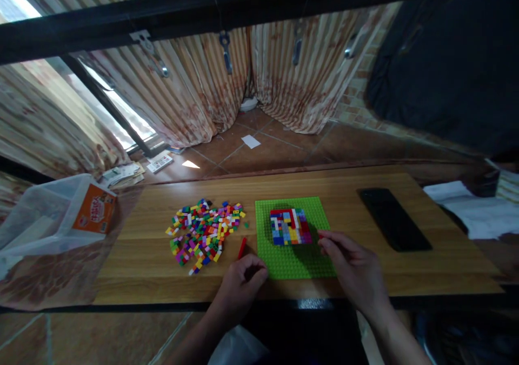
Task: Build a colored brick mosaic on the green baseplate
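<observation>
A green baseplate (267, 265) lies on the table, with a raised block of many-coloured toy bricks (291, 226) built up on it. My right hand (352, 267) is at the plate's right edge, thumb and fingers pinched on a small red brick (320, 236), mostly covered by the fingertips. By the plate's lower left corner, my left hand (244, 281) is curled closed; whatever it may hold is hidden. A thin red piece (242, 247) shows just beyond its knuckles, and I cannot tell whether the hand touches it. Left of the plate spreads a pile of loose bricks (206, 230).
A black phone-like slab (393, 219) lies on the wooden table (133, 267) to the right. A clear plastic bin (52, 213) with an orange label stands at the left. A dark bar (259, 2) with hanging metal clips crosses above. White papers (470, 208) lie at far right.
</observation>
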Available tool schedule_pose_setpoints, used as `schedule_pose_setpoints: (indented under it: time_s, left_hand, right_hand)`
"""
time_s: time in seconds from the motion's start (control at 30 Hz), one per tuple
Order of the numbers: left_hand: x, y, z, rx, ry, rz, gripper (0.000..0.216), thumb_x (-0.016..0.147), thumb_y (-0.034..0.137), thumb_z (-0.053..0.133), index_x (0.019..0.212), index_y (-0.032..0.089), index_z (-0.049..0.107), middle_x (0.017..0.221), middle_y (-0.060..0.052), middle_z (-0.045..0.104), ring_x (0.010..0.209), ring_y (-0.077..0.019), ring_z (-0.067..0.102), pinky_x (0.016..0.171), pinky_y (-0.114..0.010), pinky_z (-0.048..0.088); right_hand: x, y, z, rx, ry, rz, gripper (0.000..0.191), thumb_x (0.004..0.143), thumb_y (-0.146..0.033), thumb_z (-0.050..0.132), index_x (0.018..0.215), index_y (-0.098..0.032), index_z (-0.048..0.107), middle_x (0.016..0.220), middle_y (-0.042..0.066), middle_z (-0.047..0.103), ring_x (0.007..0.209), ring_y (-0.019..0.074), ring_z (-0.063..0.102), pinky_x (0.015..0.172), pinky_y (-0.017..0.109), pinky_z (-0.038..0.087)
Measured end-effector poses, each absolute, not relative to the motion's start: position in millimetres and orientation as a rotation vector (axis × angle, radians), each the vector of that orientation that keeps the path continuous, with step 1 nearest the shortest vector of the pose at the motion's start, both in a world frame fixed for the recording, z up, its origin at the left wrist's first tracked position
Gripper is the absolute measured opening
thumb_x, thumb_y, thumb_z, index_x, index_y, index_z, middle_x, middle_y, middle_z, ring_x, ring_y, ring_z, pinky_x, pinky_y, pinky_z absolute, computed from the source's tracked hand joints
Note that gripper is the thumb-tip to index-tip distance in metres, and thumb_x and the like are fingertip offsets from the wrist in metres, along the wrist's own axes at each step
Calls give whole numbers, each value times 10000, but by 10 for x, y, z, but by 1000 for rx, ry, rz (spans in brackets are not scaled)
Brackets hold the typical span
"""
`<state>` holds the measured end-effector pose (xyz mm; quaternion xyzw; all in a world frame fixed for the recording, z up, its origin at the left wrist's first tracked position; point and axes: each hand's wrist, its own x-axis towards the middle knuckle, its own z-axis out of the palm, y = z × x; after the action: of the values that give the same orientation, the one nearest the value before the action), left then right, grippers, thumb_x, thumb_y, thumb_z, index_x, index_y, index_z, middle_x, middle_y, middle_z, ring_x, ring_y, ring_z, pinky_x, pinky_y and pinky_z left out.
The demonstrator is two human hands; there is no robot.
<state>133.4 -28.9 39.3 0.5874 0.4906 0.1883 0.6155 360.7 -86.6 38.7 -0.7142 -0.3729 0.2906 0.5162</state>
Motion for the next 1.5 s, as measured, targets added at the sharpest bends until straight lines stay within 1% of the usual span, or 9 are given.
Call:
schedule_pose_setpoints:
  time_s: [0.1,0.23,0.43,0.6,0.8,0.97,1.2,1.37,1.5]
  left_hand:
    - [1317,-247,351,1477,1168,435,176,818,330,561,768,163,589,611,30,525,554,-104,485,533,-213,373]
    - [1300,-157,321,1560,1229,450,176,827,328,544,771,167,589,618,24,538,564,-115,504,544,-219,385]
    - [1263,-71,250,1526,1258,519,183,818,344,552,754,174,577,625,24,534,572,-118,512,547,-218,399]
    - [1266,-84,247,1574,1274,504,177,825,341,550,758,180,579,658,14,555,612,-125,531,559,-217,404]
    - [1263,-105,261,1601,1309,475,173,833,346,546,786,186,589,656,16,566,600,-124,531,557,-219,399]
    - [1264,-103,274,1561,1308,461,164,826,344,556,793,188,589,644,17,560,583,-125,523,546,-222,389]
    - [1271,-109,295,1534,1303,485,161,821,338,567,757,192,586,634,19,559,586,-133,517,548,-227,379]
    - [1278,-111,301,1557,1308,510,140,810,307,571,738,188,592,635,14,566,598,-134,513,560,-227,373]
    - [1282,-101,307,1577,1323,496,142,812,306,569,741,187,599,643,11,574,598,-134,513,562,-228,365]
  right_hand:
    - [3693,-760,320,-1742,-1000,641,281,842,-459,600,995,-234,671,935,43,708,850,197,658,806,358,506]
    - [3725,-548,321,-1733,-1141,509,229,878,-425,550,956,-234,651,935,46,700,871,209,654,813,379,496]
    - [3717,-261,253,-1640,-1250,372,153,847,-358,597,858,-240,694,1093,66,628,1056,224,584,965,427,427]
    - [3748,-164,145,-1647,-1237,461,140,820,-360,630,845,-259,724,1128,61,600,1086,230,564,971,434,420]
    - [3779,-106,97,-1598,-1145,577,110,763,-345,684,801,-256,736,1097,55,630,1062,223,588,964,422,423]
    - [3787,-76,104,-1593,-1078,643,176,717,-352,716,855,-243,726,1055,48,671,1047,224,598,967,432,421]
    - [3819,-60,94,-1627,-991,834,308,700,-377,720,965,-220,711,977,49,710,897,213,637,823,398,496]
    - [3821,-33,162,-1637,-917,948,330,661,-388,734,940,-211,718,883,31,723,750,186,649,692,347,522]
    - [3827,14,258,-1636,-804,1086,336,575,-373,780,860,-202,729,754,11,719,642,171,639,634,331,520]
